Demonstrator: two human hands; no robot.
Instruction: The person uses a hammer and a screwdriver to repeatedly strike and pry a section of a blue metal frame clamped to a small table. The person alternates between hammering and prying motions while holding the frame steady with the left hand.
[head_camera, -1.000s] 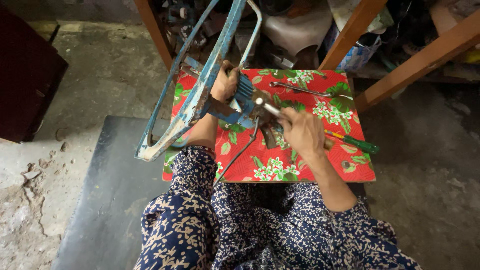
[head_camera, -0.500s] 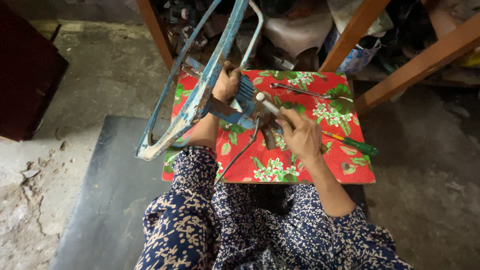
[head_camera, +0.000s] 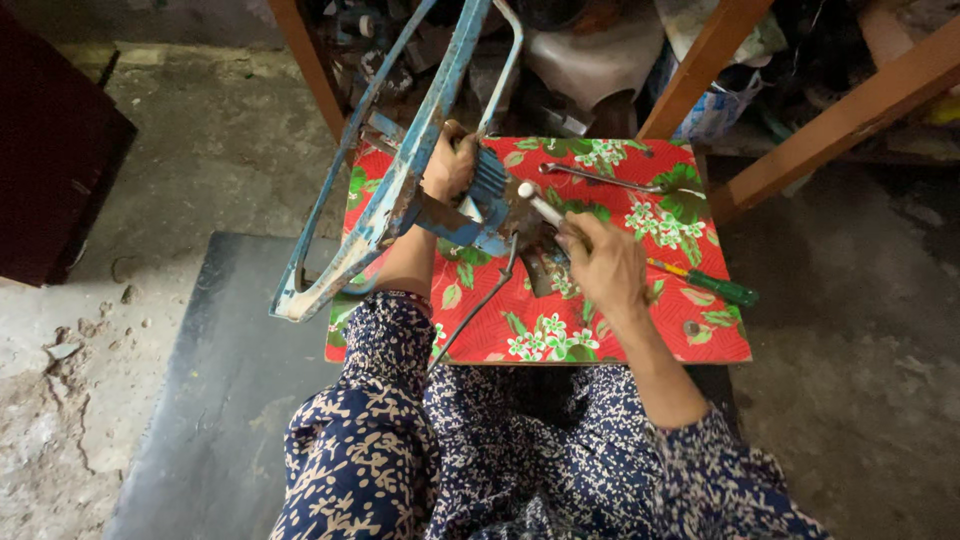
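Fabric of your patterned sleeves fills the foreground. Your right hand (head_camera: 605, 265) closes around a white-handled tool (head_camera: 540, 207), its tip at the blue fan body (head_camera: 470, 205) on the red floral table (head_camera: 640, 330). Your left hand (head_camera: 448, 165) grips that body. Beyond lie a green screwdriver (head_camera: 715, 285) and a wrench (head_camera: 600, 178).

A crumpled white-and-blue printed bag (head_camera: 712, 112) sits at about one o'clock, behind the table's (head_camera: 620, 345) far edge, between two slanting wooden beams (head_camera: 700, 65).
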